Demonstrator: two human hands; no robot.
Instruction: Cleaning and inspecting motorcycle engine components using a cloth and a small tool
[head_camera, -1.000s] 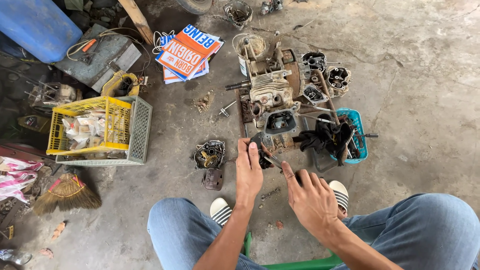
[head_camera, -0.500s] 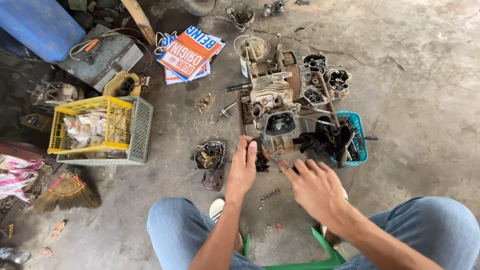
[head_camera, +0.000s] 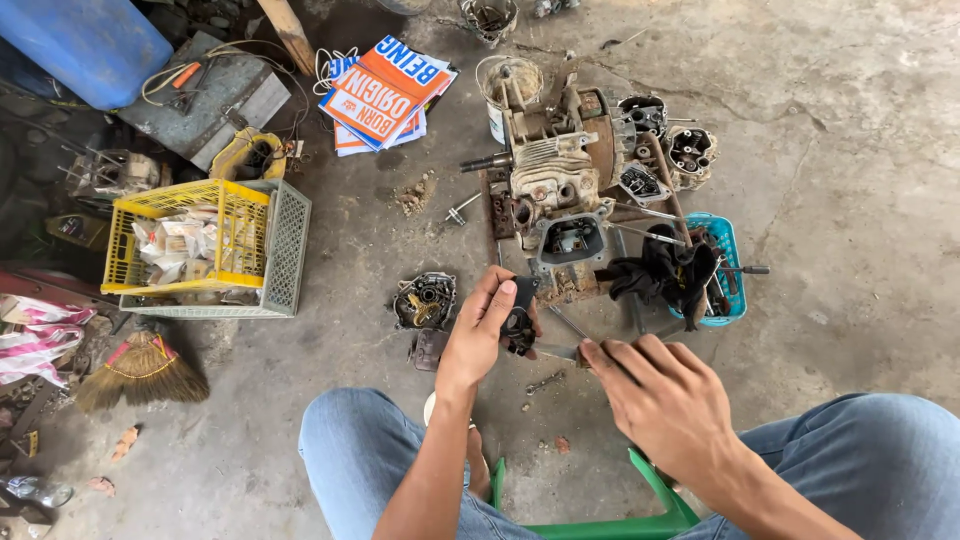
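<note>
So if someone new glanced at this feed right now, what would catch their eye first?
Probably the stripped engine block on the concrete floor at top centre, with loose metal parts scattered round it. Just below it, the left hand holds a small dark part while the right hand brings a thin metal tool against it. At left, the yellow basket and, above it, the bright orange-and-blue printed sheets stand out by colour.
</note>
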